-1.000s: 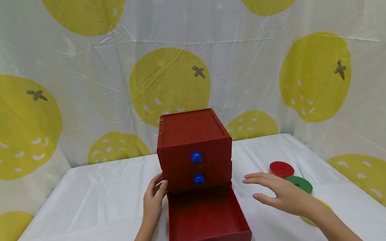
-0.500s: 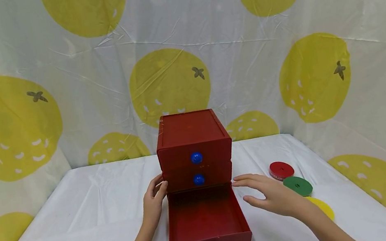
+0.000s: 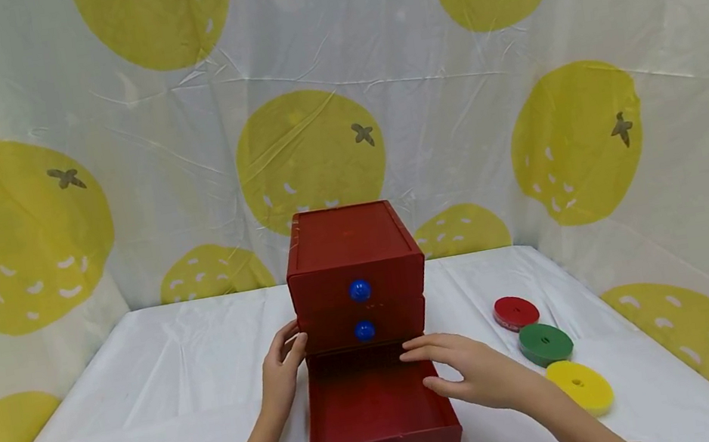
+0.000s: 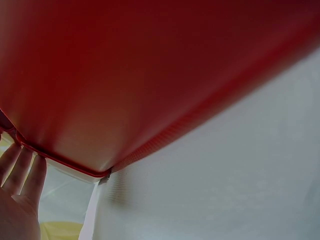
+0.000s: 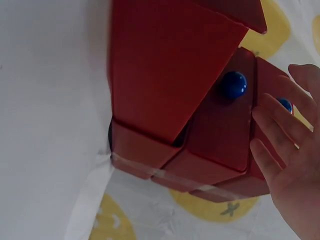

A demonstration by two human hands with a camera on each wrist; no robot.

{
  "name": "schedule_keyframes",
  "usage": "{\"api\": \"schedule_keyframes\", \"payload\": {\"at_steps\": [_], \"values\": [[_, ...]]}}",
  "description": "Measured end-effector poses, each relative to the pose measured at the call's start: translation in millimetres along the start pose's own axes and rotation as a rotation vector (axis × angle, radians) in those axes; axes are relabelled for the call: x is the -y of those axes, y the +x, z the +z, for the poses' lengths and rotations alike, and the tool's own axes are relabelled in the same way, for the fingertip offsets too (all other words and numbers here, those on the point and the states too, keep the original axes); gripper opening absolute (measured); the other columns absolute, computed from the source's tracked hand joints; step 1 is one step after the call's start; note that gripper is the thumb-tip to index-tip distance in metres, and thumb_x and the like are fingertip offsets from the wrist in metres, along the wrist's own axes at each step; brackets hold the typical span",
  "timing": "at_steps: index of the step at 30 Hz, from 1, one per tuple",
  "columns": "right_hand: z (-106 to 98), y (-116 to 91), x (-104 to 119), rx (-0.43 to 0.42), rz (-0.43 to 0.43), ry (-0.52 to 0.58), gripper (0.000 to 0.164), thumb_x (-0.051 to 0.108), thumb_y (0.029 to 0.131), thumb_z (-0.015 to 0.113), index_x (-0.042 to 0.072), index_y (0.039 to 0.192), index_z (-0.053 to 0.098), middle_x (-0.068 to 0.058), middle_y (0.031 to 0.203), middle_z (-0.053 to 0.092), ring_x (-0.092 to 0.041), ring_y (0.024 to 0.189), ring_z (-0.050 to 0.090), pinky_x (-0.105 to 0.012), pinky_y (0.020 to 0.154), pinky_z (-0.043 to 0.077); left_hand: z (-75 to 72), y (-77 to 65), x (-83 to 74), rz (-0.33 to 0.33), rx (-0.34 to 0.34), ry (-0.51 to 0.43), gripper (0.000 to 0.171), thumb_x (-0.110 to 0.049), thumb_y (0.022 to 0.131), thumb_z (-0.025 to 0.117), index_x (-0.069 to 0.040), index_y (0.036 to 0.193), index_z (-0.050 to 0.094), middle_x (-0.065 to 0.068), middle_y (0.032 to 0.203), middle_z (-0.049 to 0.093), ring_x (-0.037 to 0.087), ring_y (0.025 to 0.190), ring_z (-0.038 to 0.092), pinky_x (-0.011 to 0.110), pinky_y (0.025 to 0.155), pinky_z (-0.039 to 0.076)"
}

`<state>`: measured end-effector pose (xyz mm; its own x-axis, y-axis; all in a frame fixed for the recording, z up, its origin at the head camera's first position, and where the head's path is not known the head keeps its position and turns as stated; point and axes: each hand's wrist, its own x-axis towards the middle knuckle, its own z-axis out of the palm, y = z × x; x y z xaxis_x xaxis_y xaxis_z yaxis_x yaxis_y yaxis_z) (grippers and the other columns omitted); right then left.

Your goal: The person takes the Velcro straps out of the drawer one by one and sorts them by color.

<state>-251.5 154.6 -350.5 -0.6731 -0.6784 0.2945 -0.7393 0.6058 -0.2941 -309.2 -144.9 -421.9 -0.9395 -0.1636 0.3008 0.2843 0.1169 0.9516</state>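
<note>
A red cabinet (image 3: pixel 351 244) with three stacked drawers and blue ball knobs stands mid-table. Its bottom drawer (image 3: pixel 379 408) is pulled out, with nothing in it; the upper two are closed. My left hand (image 3: pixel 281 377) rests against the cabinet's left side by the middle drawer, its fingers fairly straight at the edge in the left wrist view. My right hand (image 3: pixel 469 372) is held over the right rim of the pulled-out drawer, fingers extended and holding nothing. In the right wrist view that hand (image 5: pixel 300 170) appears in front of the upper drawers' faces.
Right of the cabinet, a red disc (image 3: pixel 516 312), a green disc (image 3: pixel 546 343) and a yellow disc (image 3: pixel 580 386) lie in a row on the white tablecloth (image 3: pixel 118 432). Each has a small centre hole. A lemon-print curtain (image 3: pixel 423 127) hangs behind the table.
My right hand has moved left, from beside the discs to over the drawer's right rim, uncovering the green and yellow discs. The left hand and cabinet stay in place.
</note>
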Motion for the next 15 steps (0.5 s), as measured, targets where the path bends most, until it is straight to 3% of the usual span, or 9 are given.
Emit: {"api": "schedule_keyframes", "payload": {"at_steps": [4,15], "values": [[6,4,7,0.041,-0.032,0.001,0.036,0.032,0.089,0.056,0.028,0.125,0.052,0.005,0.129,0.052,-0.015,0.118,0.049,-0.038,0.092,0.048,-0.3,-0.2,-0.3,-0.009,0.001,-0.003,0.039,-0.035,0.09,0.055,-0.019,0.125,0.051,0.002,0.124,0.054,-0.002,0.102,0.054,0.024,0.087,0.05],[23,15,26,0.126,-0.172,-0.023,0.04,0.034,0.089,0.055,0.027,0.128,0.05,0.007,0.129,0.054,-0.014,0.117,0.051,-0.035,0.092,0.048,-0.8,-0.9,-1.6,-0.023,0.015,0.01,0.041,-0.038,0.089,0.054,-0.02,0.126,0.05,0.002,0.126,0.053,0.004,0.107,0.054,0.028,0.091,0.048]]}}
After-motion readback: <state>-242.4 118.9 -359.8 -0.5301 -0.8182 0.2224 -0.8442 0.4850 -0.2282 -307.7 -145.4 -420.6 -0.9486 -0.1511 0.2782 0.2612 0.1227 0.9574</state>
